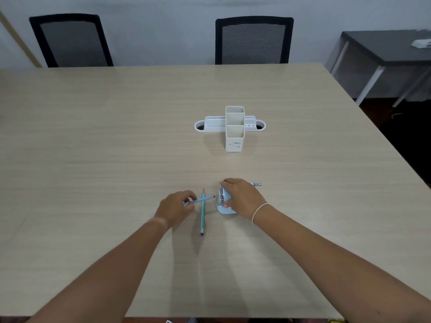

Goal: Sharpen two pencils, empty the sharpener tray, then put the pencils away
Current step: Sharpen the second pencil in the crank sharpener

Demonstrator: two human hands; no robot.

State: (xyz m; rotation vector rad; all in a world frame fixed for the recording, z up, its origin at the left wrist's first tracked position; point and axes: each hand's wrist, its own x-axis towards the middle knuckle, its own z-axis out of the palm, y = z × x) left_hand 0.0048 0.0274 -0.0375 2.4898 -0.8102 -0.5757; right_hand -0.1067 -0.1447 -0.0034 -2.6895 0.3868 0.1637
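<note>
A teal pencil [202, 212] lies on the table, its dark tip pointing away from me and a purple eraser at the near end. My left hand [176, 207] pinches a light blue pencil [203, 200] that crosses over the teal one, its reddish end close to the left face of the sharpener. My right hand [242, 197] is clamped over a small light blue crank sharpener [222, 203], whose handle [256, 184] sticks out to the right. A white pencil holder [234, 141] with two square cups stands farther back, apart from both hands.
The wooden table [116, 136] ends at its near edge just under my forearms. Two black mesh chairs [254, 40] stand at the far side. A dark side table [387, 47] is at the right, off the main table.
</note>
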